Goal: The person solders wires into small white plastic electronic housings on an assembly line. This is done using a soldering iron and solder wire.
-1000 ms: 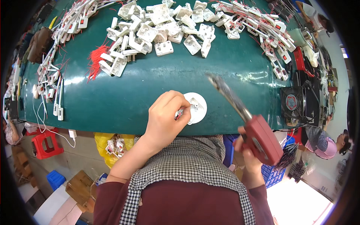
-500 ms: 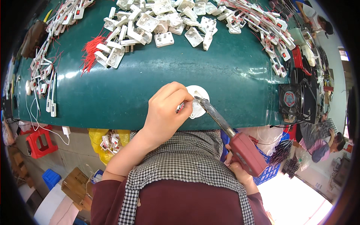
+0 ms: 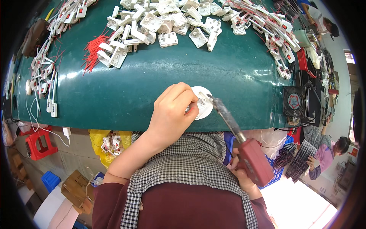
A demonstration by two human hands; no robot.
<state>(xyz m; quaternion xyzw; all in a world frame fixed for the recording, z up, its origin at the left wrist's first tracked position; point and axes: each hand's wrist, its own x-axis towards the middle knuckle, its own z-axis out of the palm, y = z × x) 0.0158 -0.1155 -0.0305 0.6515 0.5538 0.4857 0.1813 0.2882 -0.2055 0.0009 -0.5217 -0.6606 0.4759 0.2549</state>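
A white round piece [image 3: 206,110] lies flat on the green table near its front edge, with small raised features on top. My left hand [image 3: 171,108] is closed over its left side, fingertips pinched together. A bit of red and a small pale part show under those fingers, but most of what they hold is hidden. From the lower right, my right hand [image 3: 244,178] grips a soldering iron [image 3: 253,160] with a boxy dark red body. Its long grey shaft slants up left, and the tip is at the white piece's upper right edge.
White plug housings [image 3: 167,23] are heaped at the table's far side, beside a bundle of red wires [image 3: 93,53]. White corded switches [image 3: 53,108] lie at left, more cords [image 3: 280,36] at right. A small fan [image 3: 295,101] stands at the right edge. Another person [image 3: 328,152] works at right.
The soldering iron's tip has drawn back right and slightly up, from beside my left fingertips to the white piece's edge. My left hand has shifted slightly right.
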